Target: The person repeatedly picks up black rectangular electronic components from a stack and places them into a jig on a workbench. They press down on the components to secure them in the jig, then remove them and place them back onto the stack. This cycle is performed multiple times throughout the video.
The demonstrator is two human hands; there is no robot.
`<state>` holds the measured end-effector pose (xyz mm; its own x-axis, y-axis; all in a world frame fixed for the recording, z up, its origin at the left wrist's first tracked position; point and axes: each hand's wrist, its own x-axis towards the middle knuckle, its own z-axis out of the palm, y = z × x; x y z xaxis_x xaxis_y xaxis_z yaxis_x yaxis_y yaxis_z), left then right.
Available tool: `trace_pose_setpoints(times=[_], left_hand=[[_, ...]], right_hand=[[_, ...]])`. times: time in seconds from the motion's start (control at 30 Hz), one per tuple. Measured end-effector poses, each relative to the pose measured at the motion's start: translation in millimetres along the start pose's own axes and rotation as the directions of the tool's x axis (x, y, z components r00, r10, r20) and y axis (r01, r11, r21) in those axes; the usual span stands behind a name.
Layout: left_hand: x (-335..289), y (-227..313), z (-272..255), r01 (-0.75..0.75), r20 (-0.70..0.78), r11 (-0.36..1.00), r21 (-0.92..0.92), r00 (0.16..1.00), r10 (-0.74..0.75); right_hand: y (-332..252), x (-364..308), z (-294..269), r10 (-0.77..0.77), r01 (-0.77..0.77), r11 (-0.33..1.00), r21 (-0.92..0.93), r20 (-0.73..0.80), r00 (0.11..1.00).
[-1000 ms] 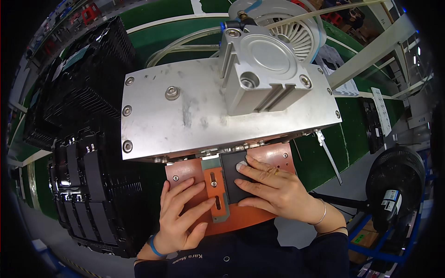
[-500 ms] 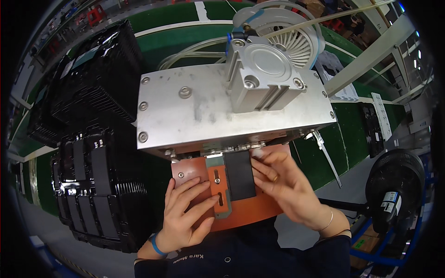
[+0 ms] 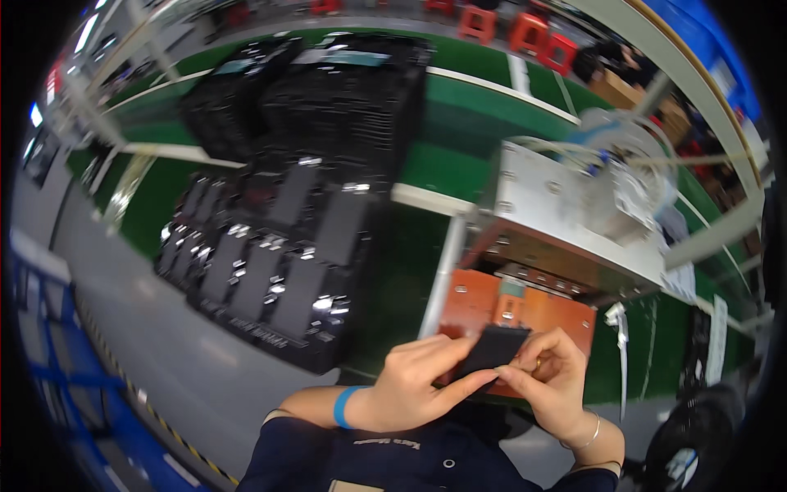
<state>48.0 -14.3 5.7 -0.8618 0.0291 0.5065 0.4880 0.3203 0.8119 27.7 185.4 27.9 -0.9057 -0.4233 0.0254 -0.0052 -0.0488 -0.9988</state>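
Observation:
A flat black rectangular piece (image 3: 498,348) is lifted and tilted in front of the metal press. My left hand (image 3: 418,384) grips it along its left side, thumb underneath near the lower edge. My right hand (image 3: 551,384) pinches its lower right corner, the thumb tips nearly meeting. Behind the piece lies the orange base plate (image 3: 465,302), carrying a small orange slotted block (image 3: 509,307). The silver metal press (image 3: 541,197) stands over the plate's far side. Part of the block is covered by the piece.
To the left, a black tray (image 3: 246,328) holds several dark flat pieces with shiny tabs. More black trays (image 3: 344,90) are stacked behind it. A white-framed fan (image 3: 627,143) sits behind the press, and a black round device (image 3: 684,451) is at the lower right.
The view has swung left, bringing the trays into full sight. The black piece has come off the orange plate, and my left hand has left the plate to hold it with the right.

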Motion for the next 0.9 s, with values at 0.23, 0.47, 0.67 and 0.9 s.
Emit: trace_pose_setpoints(times=[0.23,0.47,0.67,0.9], left_hand=[[25.6,0.3,-127.6,0.141,-0.371,0.834,0.534,0.925,0.081],[74.9,-112.9,-257.1,0.456,-0.223,0.779,0.432,0.890,-0.397],[84.8,-101.6,-233.9,0.290,-0.293,0.675,0.678,0.949,-0.113],[71.5,-65.4,-233.5,0.142,-0.294,0.690,0.710,0.950,0.107]], right_hand=[[1.8,96.5,43.3,-0.496,0.716,0.331,-0.615,0.532,0.686],[21.4,190.9,102.0,-0.419,0.761,-0.211,-0.614,0.760,0.497],[23.2,186.3,92.2,-0.288,0.762,-0.271,-0.589,0.805,0.519],[-13.0,88.8,45.9,-0.425,0.753,-0.288,-0.592,0.784,0.453]])
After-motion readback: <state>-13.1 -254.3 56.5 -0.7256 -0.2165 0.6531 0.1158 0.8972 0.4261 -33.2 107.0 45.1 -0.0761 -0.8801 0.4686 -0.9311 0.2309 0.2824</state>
